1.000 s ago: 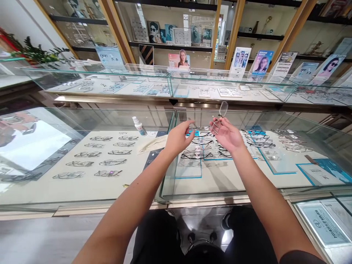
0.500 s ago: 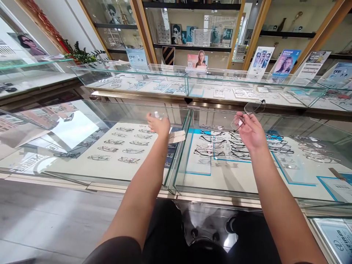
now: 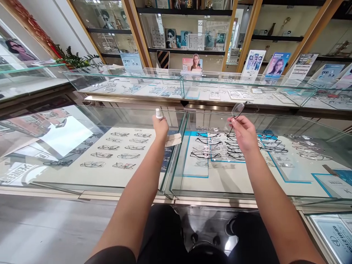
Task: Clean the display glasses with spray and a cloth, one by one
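My left hand [image 3: 161,127] is closed around a small white-capped bottle [image 3: 157,112], whose lower part the fingers hide. It is above the glass counter, left of the joint between two cases. Pinched in my right hand [image 3: 244,135] is a pair of thin-framed eyeglasses [image 3: 238,109], raised over the right case and tilted, with one lens standing above the fingers. A flat beige piece [image 3: 173,139] lies on the glass just beside my left wrist; I cannot tell exactly what it is.
Rows of eyeglasses lie inside the left display case [image 3: 103,176] and the right display case [image 3: 220,183]. A second glass counter [image 3: 132,96] runs behind, with upright advertising cards [image 3: 253,65] on it. A plant [image 3: 74,58] stands at back left.
My right hand has turned and shifted slightly left, swinging the eyeglasses to a steeper angle. My left hand has turned, and the bottle now stands upright above the fingers. The view has shifted a little.
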`<state>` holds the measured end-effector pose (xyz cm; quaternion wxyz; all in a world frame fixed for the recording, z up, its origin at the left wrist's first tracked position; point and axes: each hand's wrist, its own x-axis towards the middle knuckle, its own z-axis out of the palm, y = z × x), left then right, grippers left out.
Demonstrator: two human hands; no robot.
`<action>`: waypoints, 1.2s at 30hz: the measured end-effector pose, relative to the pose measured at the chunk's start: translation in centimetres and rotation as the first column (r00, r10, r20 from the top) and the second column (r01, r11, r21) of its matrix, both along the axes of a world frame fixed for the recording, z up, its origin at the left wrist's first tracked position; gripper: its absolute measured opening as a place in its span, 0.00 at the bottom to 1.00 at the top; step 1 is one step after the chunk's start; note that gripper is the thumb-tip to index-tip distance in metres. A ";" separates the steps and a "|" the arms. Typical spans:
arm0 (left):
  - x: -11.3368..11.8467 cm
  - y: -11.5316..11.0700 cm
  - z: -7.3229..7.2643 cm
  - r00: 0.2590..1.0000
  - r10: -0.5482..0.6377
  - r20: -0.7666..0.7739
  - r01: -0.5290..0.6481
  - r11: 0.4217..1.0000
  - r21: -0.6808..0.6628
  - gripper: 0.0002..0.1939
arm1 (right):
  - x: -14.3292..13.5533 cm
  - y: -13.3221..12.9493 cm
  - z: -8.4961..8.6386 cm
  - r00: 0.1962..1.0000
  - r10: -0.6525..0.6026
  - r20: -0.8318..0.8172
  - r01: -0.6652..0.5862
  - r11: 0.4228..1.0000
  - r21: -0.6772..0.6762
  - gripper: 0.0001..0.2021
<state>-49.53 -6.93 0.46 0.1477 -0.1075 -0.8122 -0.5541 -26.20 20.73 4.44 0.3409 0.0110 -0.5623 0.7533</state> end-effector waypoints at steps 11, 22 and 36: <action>11.0 5.4 4.7 0.422 -0.886 0.193 0.721 0.457 0.520 0.19 | -0.3 -2.2 -1.1 0.991 0.067 0.116 -0.082 0.987 0.139 0.14; 12.1 6.6 4.2 0.545 -0.818 0.185 0.691 0.563 0.454 0.36 | -0.3 -3.9 -1.5 0.947 0.255 0.197 -0.268 0.962 0.044 0.19; 11.2 7.0 2.5 0.706 -0.704 0.073 0.684 0.705 0.190 0.25 | -0.1 -4.6 -1.1 0.907 0.349 0.235 -0.364 0.931 0.024 0.20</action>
